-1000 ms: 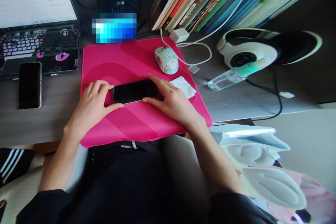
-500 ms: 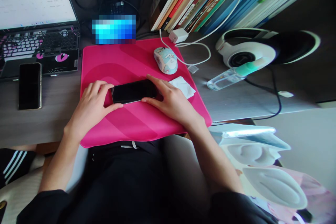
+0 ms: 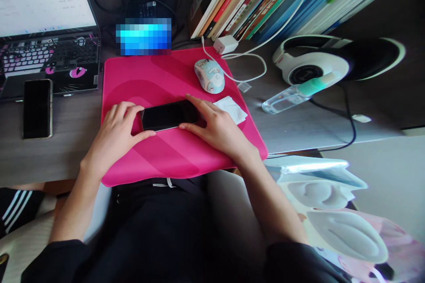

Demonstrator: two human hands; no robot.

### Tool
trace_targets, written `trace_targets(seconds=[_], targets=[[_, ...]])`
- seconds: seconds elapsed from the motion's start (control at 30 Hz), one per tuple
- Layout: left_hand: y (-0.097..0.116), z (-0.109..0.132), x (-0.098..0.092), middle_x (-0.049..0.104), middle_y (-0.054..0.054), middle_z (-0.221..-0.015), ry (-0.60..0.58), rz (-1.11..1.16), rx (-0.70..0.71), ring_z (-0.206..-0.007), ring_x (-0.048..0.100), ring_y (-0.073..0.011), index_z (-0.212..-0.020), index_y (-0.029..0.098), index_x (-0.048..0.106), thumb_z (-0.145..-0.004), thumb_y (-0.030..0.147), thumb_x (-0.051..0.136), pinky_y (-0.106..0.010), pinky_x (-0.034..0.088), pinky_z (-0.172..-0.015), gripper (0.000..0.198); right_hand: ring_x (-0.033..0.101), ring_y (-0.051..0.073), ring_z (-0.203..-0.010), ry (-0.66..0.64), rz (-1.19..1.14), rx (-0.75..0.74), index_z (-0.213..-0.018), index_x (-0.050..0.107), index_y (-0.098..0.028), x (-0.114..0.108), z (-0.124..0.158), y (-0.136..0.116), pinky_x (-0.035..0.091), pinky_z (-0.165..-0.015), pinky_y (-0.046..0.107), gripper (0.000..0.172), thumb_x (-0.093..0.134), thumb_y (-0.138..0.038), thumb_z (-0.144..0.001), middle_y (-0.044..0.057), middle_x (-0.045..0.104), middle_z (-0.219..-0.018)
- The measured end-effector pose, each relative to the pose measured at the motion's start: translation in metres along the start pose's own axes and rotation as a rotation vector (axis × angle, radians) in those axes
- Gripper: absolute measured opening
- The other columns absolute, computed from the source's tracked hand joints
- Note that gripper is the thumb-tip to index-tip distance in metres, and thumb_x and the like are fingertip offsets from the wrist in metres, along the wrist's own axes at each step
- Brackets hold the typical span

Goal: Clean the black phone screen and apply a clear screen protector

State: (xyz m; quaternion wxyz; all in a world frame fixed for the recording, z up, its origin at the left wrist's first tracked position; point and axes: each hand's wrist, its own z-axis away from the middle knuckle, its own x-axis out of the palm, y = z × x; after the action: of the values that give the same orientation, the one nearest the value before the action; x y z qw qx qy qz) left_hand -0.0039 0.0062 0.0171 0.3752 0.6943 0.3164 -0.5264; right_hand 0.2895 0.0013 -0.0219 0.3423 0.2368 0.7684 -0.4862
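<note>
A black phone (image 3: 169,115) lies flat, screen dark, on a pink desk mat (image 3: 159,75). My left hand (image 3: 116,135) grips its left end between thumb and fingers. My right hand (image 3: 215,126) holds its right end the same way, index finger along the far edge and thumb on the near edge. A folded white tissue (image 3: 232,108) lies just beyond my right hand. A pale blue cartoon mouse (image 3: 209,76) sits farther back on the mat.
A second dark phone (image 3: 37,108) lies on the grey desk at the left, before an open laptop (image 3: 49,55). A clear bottle with a green cap (image 3: 292,95), white headphones (image 3: 318,64), a white charger with cable (image 3: 226,45) and leaning books (image 3: 265,0) fill the right.
</note>
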Motion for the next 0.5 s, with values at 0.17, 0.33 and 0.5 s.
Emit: trace_targets(seconds=[0.17, 0.33, 0.5], targets=[[-0.0013, 0.0005, 0.0010, 0.057, -0.016, -0.139, 0.003, -0.007, 0.004, -0.132, 0.056, -0.0365, -0.146, 0.021, 0.054, -0.100, 0.051, 0.070, -0.055, 0.046, -0.117, 0.057, 0.064, 0.037, -0.140, 0.005, 0.005, -0.006, -0.162, 0.049, -0.025, 0.0000, 0.0004, 0.0001, 0.052, -0.118, 0.056, 0.071, 0.072, -0.047, -0.099, 0.013, 0.064, -0.156], [-0.0011, 0.0007, 0.0008, 0.057, -0.015, -0.138, 0.003, -0.007, 0.006, -0.130, 0.057, -0.0361, -0.146, 0.022, 0.053, -0.100, 0.051, 0.069, -0.055, 0.046, -0.117, 0.057, 0.064, 0.036, -0.140, 0.008, 0.003, -0.008, -0.162, 0.049, -0.025, 0.0005, 0.0008, 0.0004, 0.053, -0.118, 0.056, 0.071, 0.073, -0.047, -0.099, 0.013, 0.064, -0.156], [-0.0009, 0.0008, 0.0010, 0.057, -0.015, -0.139, 0.003, -0.013, 0.005, -0.132, 0.057, -0.0363, -0.146, 0.022, 0.053, -0.100, 0.050, 0.070, -0.054, 0.046, -0.118, 0.057, 0.064, 0.036, -0.140, 0.010, 0.003, -0.009, -0.161, 0.050, -0.023, 0.0002, 0.0007, -0.0002, 0.053, -0.118, 0.055, 0.071, 0.073, -0.046, -0.099, 0.014, 0.064, -0.156]])
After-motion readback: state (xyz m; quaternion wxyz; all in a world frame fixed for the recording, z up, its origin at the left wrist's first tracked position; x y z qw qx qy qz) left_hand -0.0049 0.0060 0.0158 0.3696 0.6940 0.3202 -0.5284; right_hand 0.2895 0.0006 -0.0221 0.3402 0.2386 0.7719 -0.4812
